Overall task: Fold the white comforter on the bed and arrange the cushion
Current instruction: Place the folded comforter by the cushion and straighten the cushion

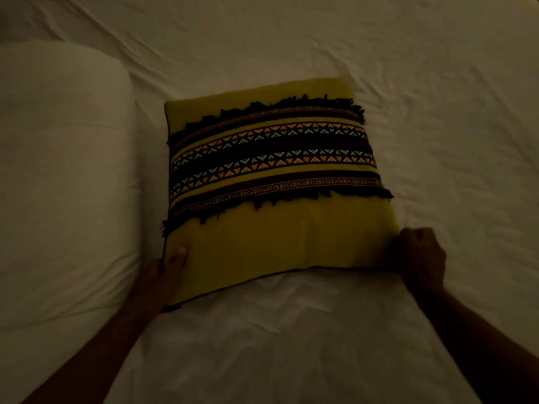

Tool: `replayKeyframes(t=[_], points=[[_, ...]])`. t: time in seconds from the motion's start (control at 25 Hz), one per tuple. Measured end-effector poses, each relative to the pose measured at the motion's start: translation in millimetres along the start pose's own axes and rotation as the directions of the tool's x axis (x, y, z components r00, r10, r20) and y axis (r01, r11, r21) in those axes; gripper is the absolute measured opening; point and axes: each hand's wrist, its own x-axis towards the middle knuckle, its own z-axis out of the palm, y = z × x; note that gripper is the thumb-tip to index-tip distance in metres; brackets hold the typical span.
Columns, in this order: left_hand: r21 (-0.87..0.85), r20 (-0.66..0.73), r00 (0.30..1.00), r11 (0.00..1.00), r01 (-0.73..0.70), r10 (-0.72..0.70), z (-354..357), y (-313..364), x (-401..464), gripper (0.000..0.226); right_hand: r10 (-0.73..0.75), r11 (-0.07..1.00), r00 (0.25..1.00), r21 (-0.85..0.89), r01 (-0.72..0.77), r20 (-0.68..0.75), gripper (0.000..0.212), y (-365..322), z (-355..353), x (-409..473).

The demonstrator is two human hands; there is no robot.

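Head view: left hand (167, 269) and right hand (420, 255) pinch cushion (277, 170) corners.

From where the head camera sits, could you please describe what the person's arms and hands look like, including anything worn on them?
Both forearms are bare as far as the frame shows: no sleeves, gloves or watch visible. The left hand and right hand show no rings that can be made out, though the dim light hides fine detail. The left thumbnail looks short and unpainted.
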Motion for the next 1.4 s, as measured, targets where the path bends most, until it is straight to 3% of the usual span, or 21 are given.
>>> replayKeyframes(t=[0.12, 0.2, 0.32, 0.44, 0.52, 0.6, 0.76, 1.0, 1.08, 1.4], points=[[-0.144, 0.054, 0.997, 0.988, -0.051, 0.06, -4.0, 36.0, 26.0, 0.057, 0.034, 0.999, 0.998, 0.02, -0.035, 0.057, 0.067, -41.2, 2.8, 47.6], [-0.253, 0.033, 0.996, 0.964, -0.074, 0.086, -9.3, 66.5, 57.4, 0.051, -0.009, 0.998, 0.994, 0.061, 0.003, 0.105, 0.076, -76.0, 10.3, 62.5], [-0.369, 0.079, 0.993, 0.928, -0.055, 0.09, -13.8, 93.8, 104.6, 0.074, -0.094, 0.996, 0.974, 0.031, 0.089, 0.205, 0.08, -118.8, 23.9, 75.1], [-0.351, 0.052, 0.997, 0.935, -0.042, 0.064, -10.8, 98.0, 142.2, 0.091, -0.104, 0.994, 0.938, 0.022, 0.103, 0.332, 0.117, -132.4, 35.1, 84.6], [-0.313, 0.014, 1.0, 0.95, -0.006, 0.011, -7.3, 94.7, 157.8, 0.116, -0.114, 0.991, 0.927, -0.02, 0.129, 0.358, 0.129, -130.6, 42.3, 89.3], [-0.268, -0.011, 1.0, 0.963, -0.005, 0.002, -5.4, 85.4, 166.8, 0.133, -0.116, 0.989, 0.928, -0.041, 0.14, 0.353, 0.124, -127.1, 49.0, 92.7], [-0.288, -0.026, 0.999, 0.957, -0.044, 0.038, -7.7, 87.3, 156.3, 0.129, -0.131, 0.987, 0.944, -0.045, 0.152, 0.303, 0.102, -123.4, 47.4, 95.2], [-0.258, -0.118, 0.993, 0.965, -0.042, 0.011, -13.4, 93.9, 88.0, 0.083, -0.216, 0.97, 0.934, -0.05, 0.239, 0.284, 0.078, -124.5, 18.3, 61.6], [-0.278, -0.142, 0.99, 0.959, -0.055, 0.015, -24.4, 92.3, 64.2, 0.08, -0.22, 0.97, 0.936, -0.039, 0.239, 0.274, 0.073, -130.3, 7.2, 43.2], [-0.303, -0.22, 0.972, 0.94, -0.154, 0.088, -137.7, 89.4, 26.9, 0.12, -0.252, 0.967, 0.943, 0.09, 0.238, 0.216, 0.074, -189.6, 13.4, -35.3]])
